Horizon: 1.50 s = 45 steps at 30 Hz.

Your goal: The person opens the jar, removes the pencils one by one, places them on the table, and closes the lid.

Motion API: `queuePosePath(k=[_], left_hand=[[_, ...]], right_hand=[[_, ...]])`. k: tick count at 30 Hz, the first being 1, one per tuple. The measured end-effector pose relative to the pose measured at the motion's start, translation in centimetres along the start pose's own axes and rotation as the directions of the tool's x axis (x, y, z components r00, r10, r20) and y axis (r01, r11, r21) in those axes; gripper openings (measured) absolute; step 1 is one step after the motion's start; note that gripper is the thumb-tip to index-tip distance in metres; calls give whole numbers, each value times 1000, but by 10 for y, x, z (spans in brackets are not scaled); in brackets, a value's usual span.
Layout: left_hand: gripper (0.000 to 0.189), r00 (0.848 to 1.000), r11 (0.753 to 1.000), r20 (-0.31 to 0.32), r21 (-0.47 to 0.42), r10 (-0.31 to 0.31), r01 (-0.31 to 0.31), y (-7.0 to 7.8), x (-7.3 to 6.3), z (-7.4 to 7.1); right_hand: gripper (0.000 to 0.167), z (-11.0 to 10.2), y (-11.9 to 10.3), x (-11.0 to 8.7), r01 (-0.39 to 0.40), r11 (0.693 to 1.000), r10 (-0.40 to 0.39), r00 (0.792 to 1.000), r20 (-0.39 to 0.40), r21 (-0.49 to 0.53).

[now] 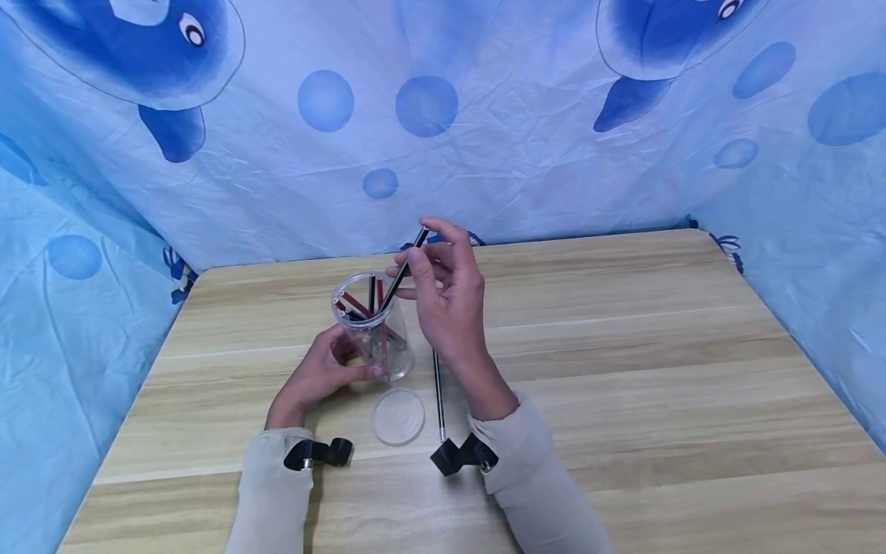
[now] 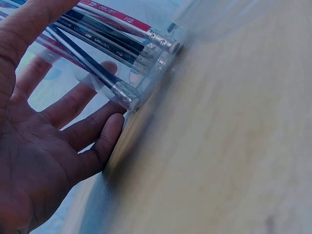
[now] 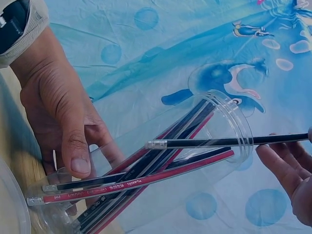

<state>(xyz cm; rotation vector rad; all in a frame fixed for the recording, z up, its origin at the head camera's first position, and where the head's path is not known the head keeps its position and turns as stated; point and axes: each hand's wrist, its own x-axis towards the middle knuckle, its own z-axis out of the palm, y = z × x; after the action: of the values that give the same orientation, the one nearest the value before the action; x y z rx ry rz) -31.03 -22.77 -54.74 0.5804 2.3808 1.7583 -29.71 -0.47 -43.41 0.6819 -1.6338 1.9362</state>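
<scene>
A clear plastic jar [image 1: 398, 362] stands on the wooden table, its mouth uncovered. My left hand [image 1: 325, 373] holds it low down, thumb on the near side and fingers round the far side. Several red and black pencils [image 2: 109, 39] lean inside, eraser ends down. With thumb and fingers, my right hand [image 1: 450, 296] pinches one black pencil [image 1: 404, 271] above the rim. In the right wrist view, that pencil's metal-banded eraser end [image 3: 157, 145] is inside the jar, while its other end sticks out through the mouth.
A round clear lid [image 1: 398, 417] lies flat in front of the jar. Beside it, a loose black pencil [image 1: 439, 396] rests on the table [image 1: 657, 369], partly under the right wrist. Blue sea-patterned cloth [image 1: 519, 169] hangs behind and along the sides.
</scene>
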Motion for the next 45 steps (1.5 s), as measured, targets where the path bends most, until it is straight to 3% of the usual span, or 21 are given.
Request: queuePosePath(k=[8, 21, 34, 39, 45], left_hand=[[71, 1000, 1000, 3, -4, 5, -5, -1, 1, 0], [75, 1000, 1000, 3, 2, -24, 24, -1, 0, 1], [69, 1000, 1000, 8, 21, -5, 5, 1, -1, -2], [69, 1000, 1000, 17, 10, 6, -6, 0, 1, -4], [68, 1000, 1000, 26, 2, 18, -18, -4, 0, -6]], right_hand=[[34, -2, -2, 2, 4, 999, -3, 999, -35, 37], [33, -11, -9, 4, 94, 989, -81, 990, -112, 116], [27, -23, -11, 13, 208, 966, -166, 955, -247, 155], [26, -26, -13, 17, 219, 966, -172, 942, -288, 139], [27, -32, -14, 18, 177, 977, -132, 937, -322, 114]])
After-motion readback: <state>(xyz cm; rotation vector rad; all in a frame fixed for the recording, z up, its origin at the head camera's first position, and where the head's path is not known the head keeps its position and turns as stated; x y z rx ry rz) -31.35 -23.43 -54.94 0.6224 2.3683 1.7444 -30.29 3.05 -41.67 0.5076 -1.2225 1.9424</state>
